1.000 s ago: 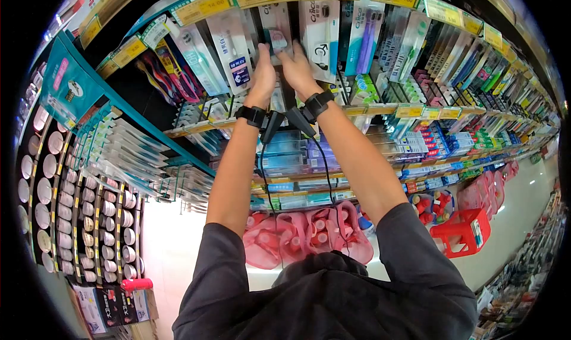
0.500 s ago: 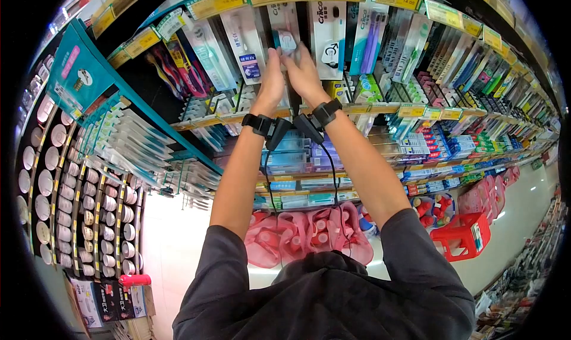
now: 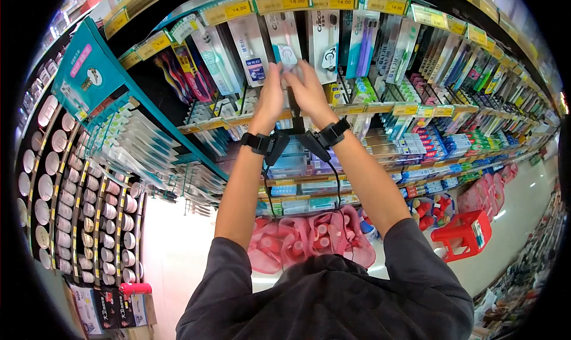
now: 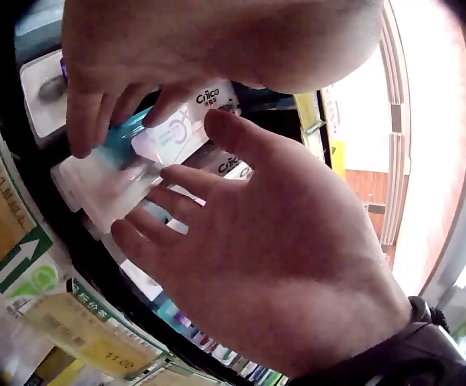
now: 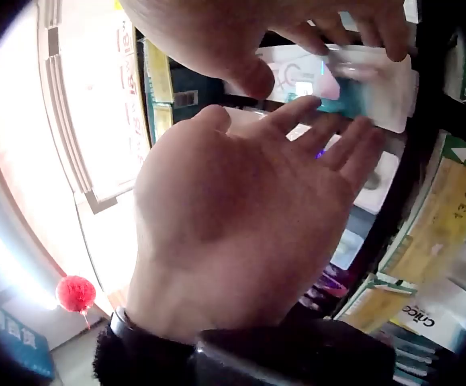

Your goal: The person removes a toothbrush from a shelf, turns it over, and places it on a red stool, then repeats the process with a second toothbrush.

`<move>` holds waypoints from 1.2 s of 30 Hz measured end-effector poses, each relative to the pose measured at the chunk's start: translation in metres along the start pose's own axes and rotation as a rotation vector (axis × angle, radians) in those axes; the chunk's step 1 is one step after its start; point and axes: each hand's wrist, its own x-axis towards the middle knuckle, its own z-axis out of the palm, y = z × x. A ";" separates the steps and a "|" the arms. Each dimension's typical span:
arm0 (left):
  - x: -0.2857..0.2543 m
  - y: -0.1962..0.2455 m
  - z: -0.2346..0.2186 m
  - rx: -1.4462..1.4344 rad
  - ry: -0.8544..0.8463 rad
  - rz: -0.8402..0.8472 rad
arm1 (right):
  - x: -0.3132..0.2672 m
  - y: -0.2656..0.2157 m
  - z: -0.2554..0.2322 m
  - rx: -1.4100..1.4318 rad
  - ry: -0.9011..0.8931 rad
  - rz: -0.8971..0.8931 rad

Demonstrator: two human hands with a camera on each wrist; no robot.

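A boxed toothbrush pack (image 3: 282, 34) stands in a slot of the upper shelf, white with a clear front and a teal part. My left hand (image 3: 271, 99) is at its lower left, and my right hand (image 3: 310, 96) at its lower right, so the pack lies between the two. In the left wrist view, the left hand (image 4: 273, 241) has its fingers extended, fingertips right at the edge of the pack (image 4: 108, 189). The right wrist view shows the right hand (image 5: 233, 217) with nearly straight fingers alongside the pack (image 5: 382, 84) and its thumb apart from them.
Other toothbrush packs flank the slot, including a white one (image 3: 324, 37) to the right and another (image 3: 247, 43) to the left. Yellow price tags (image 3: 281, 2) line the shelf edge above. A teal divider (image 3: 154, 117) and hanging packs (image 3: 128, 141) project on the left.
Both hands have moved down and slightly right in the head view. The pack between them has come lower beside its neighbours, and more of its front shows. The view has shifted slightly.
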 end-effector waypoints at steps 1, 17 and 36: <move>-0.002 0.000 -0.001 0.006 -0.013 0.009 | -0.003 0.005 0.002 -0.001 0.017 -0.017; -0.059 0.024 -0.016 0.049 -0.077 0.048 | -0.051 -0.039 -0.010 -0.063 0.033 -0.090; -0.184 -0.027 -0.014 0.005 -0.136 0.145 | -0.191 -0.059 -0.057 -0.111 -0.167 0.090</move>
